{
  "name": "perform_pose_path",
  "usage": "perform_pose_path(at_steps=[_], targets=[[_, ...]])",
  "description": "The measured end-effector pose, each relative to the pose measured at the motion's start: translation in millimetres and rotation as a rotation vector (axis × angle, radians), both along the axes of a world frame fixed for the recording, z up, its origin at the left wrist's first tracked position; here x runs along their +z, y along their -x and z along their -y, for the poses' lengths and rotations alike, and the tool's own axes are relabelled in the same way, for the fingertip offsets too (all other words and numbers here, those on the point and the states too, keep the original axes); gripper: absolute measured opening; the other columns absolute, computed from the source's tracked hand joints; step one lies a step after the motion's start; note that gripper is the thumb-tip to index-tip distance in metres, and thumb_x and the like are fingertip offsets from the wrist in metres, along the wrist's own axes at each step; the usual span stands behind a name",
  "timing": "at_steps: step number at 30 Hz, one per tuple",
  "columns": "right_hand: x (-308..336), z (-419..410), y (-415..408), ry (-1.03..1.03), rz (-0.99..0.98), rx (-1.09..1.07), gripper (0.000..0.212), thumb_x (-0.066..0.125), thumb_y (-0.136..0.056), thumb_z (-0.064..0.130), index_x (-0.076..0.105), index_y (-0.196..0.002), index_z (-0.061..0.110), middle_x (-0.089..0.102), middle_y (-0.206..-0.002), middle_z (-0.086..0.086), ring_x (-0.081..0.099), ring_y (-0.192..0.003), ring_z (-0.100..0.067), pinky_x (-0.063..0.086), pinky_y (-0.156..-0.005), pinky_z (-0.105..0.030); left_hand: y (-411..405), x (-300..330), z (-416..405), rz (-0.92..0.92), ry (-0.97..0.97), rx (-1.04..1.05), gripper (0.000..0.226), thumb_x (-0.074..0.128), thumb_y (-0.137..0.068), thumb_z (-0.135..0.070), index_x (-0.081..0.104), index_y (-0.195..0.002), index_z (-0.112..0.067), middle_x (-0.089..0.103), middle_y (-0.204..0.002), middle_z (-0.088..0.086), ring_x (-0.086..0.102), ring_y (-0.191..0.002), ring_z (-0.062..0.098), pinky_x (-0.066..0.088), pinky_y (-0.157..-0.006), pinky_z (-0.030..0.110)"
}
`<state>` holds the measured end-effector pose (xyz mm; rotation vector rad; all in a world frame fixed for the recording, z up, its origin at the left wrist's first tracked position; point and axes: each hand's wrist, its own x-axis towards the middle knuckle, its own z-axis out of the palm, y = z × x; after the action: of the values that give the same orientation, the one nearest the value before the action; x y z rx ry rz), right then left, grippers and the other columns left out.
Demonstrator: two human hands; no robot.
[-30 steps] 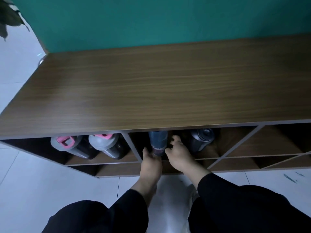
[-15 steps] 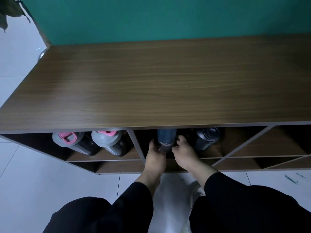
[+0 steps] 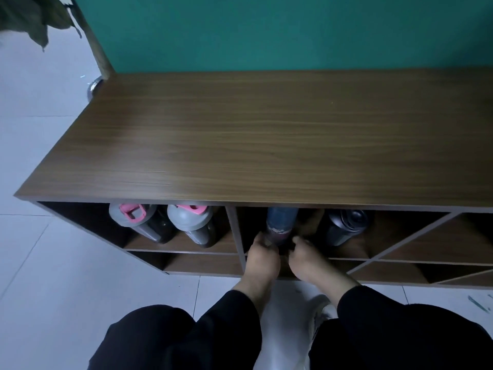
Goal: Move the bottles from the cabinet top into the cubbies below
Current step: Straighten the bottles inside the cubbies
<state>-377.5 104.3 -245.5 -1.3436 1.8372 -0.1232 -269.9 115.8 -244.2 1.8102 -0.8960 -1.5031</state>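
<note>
Both hands, the left hand [image 3: 262, 256] and right hand [image 3: 306, 259], are curling their fingers around the base of the dark-blue cylindrical bottle [image 3: 280, 225], probably steadying it upright inside the brown wooden cabinet's middle cubby [image 3: 250, 228]. The wooden cabinet top [image 3: 266, 145] is lying bare, suggesting this is the last bottle.

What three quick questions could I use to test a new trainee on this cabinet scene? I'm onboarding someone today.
1. True or false: bottles remain on the cabinet top.
2. How many bottles show in the left cubby?
3. Which bottle do the left hand and right hand flank: A) blue bottle, B) black bottle?

Key: 1 false; 2 two; 3 A.
</note>
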Motion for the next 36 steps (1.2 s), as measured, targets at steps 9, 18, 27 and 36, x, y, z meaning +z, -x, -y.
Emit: perform_pose_path(at_steps=[9,18,27,36], targets=[[14,-28,-84,0.003,0.236,0.375,0.023,0.051,-0.093,0.033,0.069,-0.098,0.018,0.075,-0.097,-0.005,0.069,-0.088,-0.019,0.053,-0.078,-0.033,-97,47,-35,-0.151,0.054,0.601,0.023,0.044,-0.092,0.001,0.064,-0.101,-0.008,0.073,-0.093,0.012,0.069,-0.083,0.025,0.055,-0.07,0.036],[24,-3,-159,0.035,0.434,-0.018,0.068,0.048,-0.103,0.022,0.008,-0.158,0.019,0.041,-0.155,-0.011,0.05,-0.124,-0.019,0.042,-0.086,-0.014,-136,65,-17,-0.004,0.008,0.469,0.053,0.037,-0.096,-0.005,0.041,-0.146,-0.021,0.061,-0.122,0.001,0.061,-0.101,0.025,0.045,-0.075,0.031],[17,-5,-179,0.04,0.513,-0.115,0.078,0.053,-0.092,0.008,0.012,-0.155,0.026,0.046,-0.15,-0.005,0.053,-0.128,-0.027,0.045,-0.104,-0.039,-160,55,6,-0.079,0.112,0.295,0.043,0.046,-0.097,-0.004,0.059,-0.134,-0.021,0.075,-0.113,-0.003,0.07,-0.094,0.01,0.059,-0.084,0.037],[16,-9,-176,0.093,0.552,-0.229,0.081,0.048,-0.091,0.003,0.008,-0.158,0.025,0.036,-0.159,-0.004,0.044,-0.14,-0.023,0.038,-0.112,-0.035,-162,52,12,-0.069,0.176,0.235,0.051,0.041,-0.099,-0.001,0.052,-0.144,-0.022,0.07,-0.128,0.003,0.058,-0.071,-0.002,0.045,-0.049,0.006]])
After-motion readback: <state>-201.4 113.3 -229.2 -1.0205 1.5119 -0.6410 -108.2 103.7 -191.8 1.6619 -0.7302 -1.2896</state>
